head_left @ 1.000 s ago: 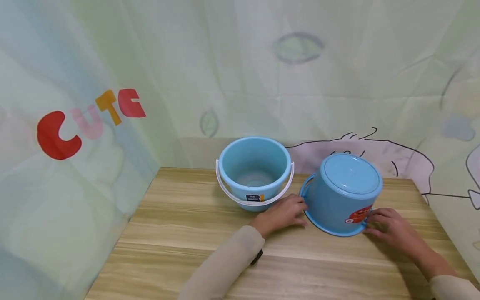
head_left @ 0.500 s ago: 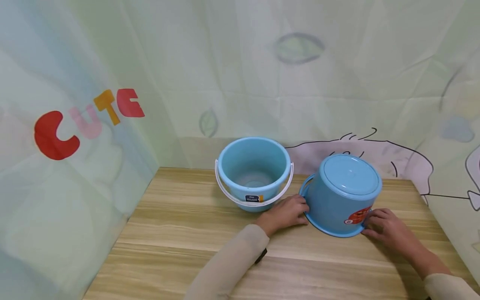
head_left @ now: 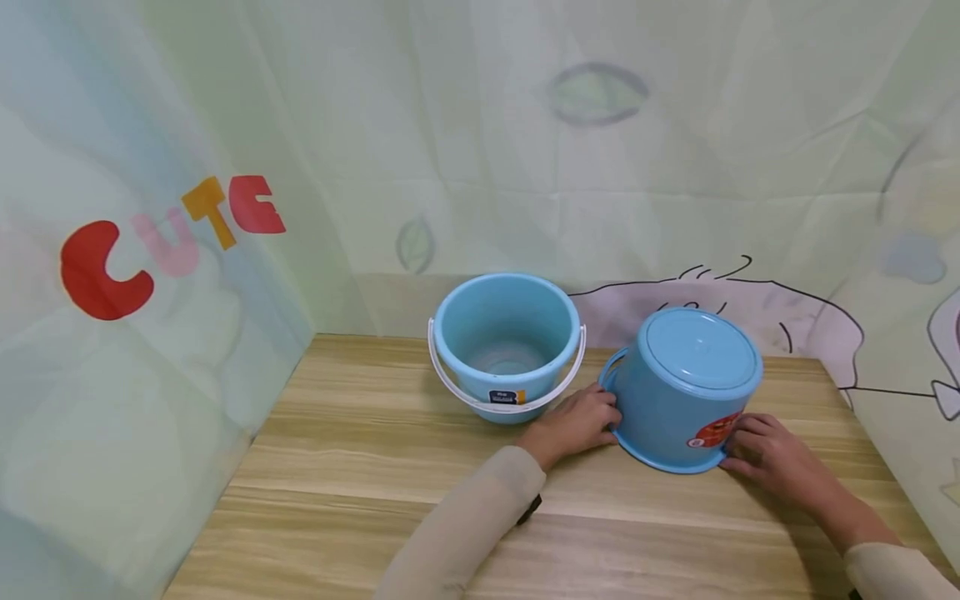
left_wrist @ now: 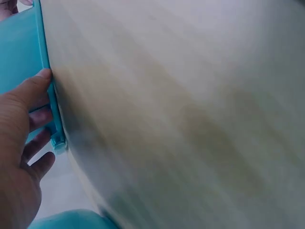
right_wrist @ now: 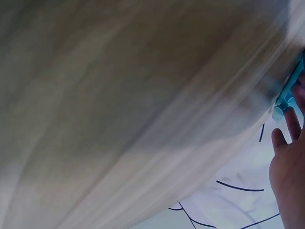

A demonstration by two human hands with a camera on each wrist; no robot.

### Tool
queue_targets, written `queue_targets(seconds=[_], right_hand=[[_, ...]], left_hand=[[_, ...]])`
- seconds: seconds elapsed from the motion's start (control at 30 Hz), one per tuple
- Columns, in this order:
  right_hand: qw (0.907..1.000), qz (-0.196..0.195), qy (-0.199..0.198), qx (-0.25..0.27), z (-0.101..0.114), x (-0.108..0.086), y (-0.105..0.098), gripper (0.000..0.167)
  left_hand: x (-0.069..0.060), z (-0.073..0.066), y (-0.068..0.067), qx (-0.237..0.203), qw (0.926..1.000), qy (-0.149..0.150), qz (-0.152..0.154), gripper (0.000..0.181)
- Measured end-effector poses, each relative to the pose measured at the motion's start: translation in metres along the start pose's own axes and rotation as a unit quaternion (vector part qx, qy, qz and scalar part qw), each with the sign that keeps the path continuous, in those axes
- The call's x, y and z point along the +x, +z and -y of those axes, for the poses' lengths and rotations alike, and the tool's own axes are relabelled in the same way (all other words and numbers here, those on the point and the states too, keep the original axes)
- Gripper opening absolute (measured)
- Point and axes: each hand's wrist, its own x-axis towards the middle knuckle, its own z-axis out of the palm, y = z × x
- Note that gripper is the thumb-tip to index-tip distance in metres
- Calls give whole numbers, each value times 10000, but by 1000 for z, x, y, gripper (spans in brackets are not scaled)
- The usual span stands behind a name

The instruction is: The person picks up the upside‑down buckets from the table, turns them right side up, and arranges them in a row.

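An upside-down blue bucket (head_left: 660, 417) with a red label is on the right of the table in the head view, its rim down on the wood. My left hand (head_left: 573, 423) grips the left of its rim; thumb and fingers show at the blue edge in the left wrist view. On the opposite side my right hand (head_left: 772, 458) holds the rim near the label. Only part of that right hand (right_wrist: 290, 157) appears at the edge of the right wrist view. To the left stands a lighter blue bucket (head_left: 459, 379), upright, its white handle (head_left: 450, 385) hanging in front.
The wooden table (head_left: 360, 500) reaches back to a printed cloth (head_left: 480, 125) hanging behind it and along both sides. Red, pink and orange letters mark the left cloth. My left forearm passes in front of the upright bucket, close to it.
My left hand has shifted slightly right and its fingers have come against the bucket's rim. My right fingers have drawn in closer to the rim. Both buckets stay in place.
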Motion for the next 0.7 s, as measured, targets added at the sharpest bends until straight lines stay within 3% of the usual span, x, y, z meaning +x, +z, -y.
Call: queue_targets(seconds=[0.43, 0.7], right_hand=[[9995, 228, 180, 107, 4, 6, -4, 34], [9982, 323, 420, 286, 7, 4, -8, 31]], left_hand=[[1, 1, -5, 285, 9995, 19, 94, 13], [-2, 0, -1, 569, 9977, 224, -294, 9]])
